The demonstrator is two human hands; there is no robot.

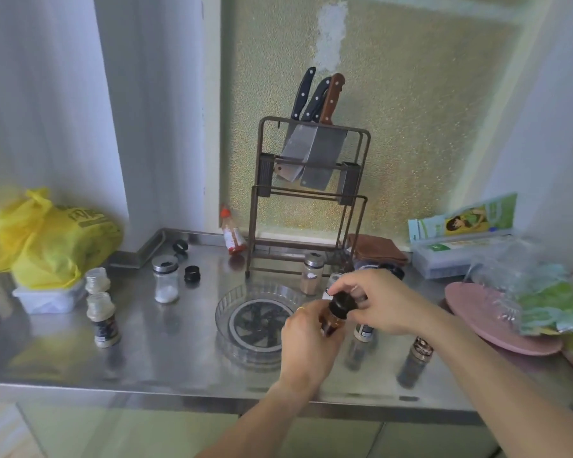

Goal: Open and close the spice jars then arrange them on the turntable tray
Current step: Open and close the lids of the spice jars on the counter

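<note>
My left hand (306, 342) grips the body of a small amber spice jar (332, 323), held just right of the clear turntable tray (225, 312). My right hand (374, 300) wraps its fingers around that jar's black cap (343, 304). The tray holds no jars. On the counter stand a steel-lidded jar of white powder (165, 279), two capless jars (101, 320) at the left, a steel-lidded jar of brown powder (311, 274) behind the tray, and two more jars (417, 355) to the right, one partly hidden under my right hand. Two loose black caps (192, 274) lie near the back left.
A knife rack (308, 180) with cleavers stands at the back centre, a red-capped bottle (233, 236) leaning beside it. A yellow bag (47, 239) sits at the left on a white box. Pink plates (497, 322) and plastic bags crowd the right. The counter's front edge (146, 391) is near.
</note>
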